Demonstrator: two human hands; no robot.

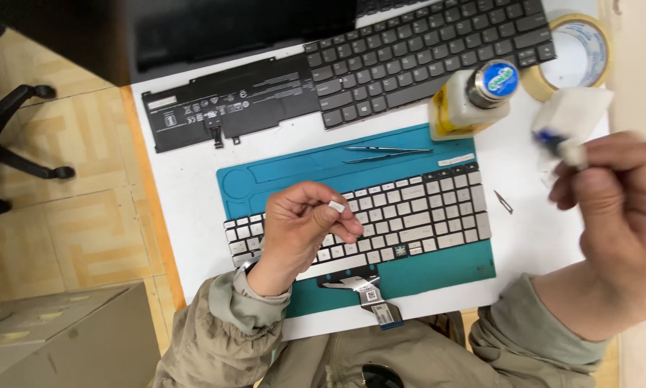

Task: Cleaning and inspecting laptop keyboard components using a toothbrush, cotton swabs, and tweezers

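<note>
I see the left hand (298, 230) hovering over the left half of the white keyboard (409, 215), fingers pinched on a small white keycap (337, 207). The keyboard's long axis runs along the table's near edge on the teal mat (280, 176). The right hand (614, 208), raised near the table's right edge, grips a blurred white tube (569, 123), farther off.

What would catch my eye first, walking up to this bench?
Probably the white keyboard on the teal mat at centre, with the left hand pinching a loose keycap above it. At right, the blurred right hand holds something small and white, near a glue bottle.
</note>
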